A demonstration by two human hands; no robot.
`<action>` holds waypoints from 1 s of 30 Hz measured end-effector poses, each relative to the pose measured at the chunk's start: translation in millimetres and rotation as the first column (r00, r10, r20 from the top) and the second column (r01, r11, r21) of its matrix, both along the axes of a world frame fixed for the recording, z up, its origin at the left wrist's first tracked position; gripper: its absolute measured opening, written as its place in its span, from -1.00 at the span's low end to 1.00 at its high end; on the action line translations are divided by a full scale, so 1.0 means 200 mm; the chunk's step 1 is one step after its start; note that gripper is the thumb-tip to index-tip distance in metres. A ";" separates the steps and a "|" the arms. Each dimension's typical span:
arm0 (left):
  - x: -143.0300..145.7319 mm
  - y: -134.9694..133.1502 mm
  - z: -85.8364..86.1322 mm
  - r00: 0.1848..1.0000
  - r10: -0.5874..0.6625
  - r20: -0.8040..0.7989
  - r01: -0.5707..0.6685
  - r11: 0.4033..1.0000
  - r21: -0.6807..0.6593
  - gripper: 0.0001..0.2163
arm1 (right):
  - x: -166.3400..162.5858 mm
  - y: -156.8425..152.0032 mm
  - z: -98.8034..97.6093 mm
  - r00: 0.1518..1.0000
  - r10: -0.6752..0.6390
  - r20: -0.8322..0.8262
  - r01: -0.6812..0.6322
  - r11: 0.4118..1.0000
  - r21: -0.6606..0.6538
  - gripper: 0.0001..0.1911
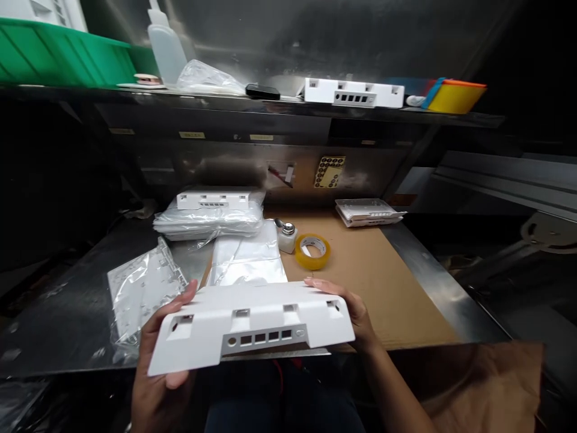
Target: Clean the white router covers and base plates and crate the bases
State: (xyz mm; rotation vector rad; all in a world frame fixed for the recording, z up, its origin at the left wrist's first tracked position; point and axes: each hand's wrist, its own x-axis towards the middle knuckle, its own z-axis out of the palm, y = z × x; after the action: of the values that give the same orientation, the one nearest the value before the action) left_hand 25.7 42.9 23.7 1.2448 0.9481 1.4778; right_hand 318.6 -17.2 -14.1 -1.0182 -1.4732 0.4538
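A white plastic router housing (265, 310) is held up over the bench's front edge, its grey port panel (265, 338) facing me. My left hand (155, 355) grips its left end, thumb below and fingers at the upper edge. At the right end, my right hand (349, 304) closes round the housing, with part of the fingers hidden behind it. Just beyond lie flat clear plastic bags (247, 255). A white part in a clear bag (144, 285) rests to the left of my left hand. A yellow tape roll (312, 251) lies past the housing.
Brown cardboard (383, 288) covers part of the metal bench. Behind are a stack of bagged parts (210, 222), a pump bottle (287, 237) and white flat parts (367, 211). The shelf above holds a green bin (63, 54), a squeeze bottle (166, 51) and another white housing (354, 93).
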 end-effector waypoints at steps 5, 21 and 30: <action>0.04 -0.01 -0.02 0.999 -0.030 0.018 0.028 0.996 0.082 -0.30 | 0.03 -0.01 -0.05 0.999 -0.044 -0.011 0.043 0.997 -0.061 -0.66; -0.08 0.04 -0.12 0.369 -0.581 0.726 0.817 0.575 0.045 -0.55 | 0.01 -0.10 -0.14 0.936 -0.200 0.291 0.101 0.942 0.321 -0.55; -0.24 -0.04 -0.41 0.711 -0.304 0.634 0.612 0.711 -0.347 -0.31 | 0.06 -0.12 -0.18 0.922 -0.211 0.326 0.135 0.961 0.239 -0.40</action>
State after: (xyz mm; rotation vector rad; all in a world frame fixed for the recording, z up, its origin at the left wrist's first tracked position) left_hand -22.0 35.1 -57.6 0.5317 0.5235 0.9427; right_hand 331.4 -42.2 -50.7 -1.0823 -1.6846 -0.0193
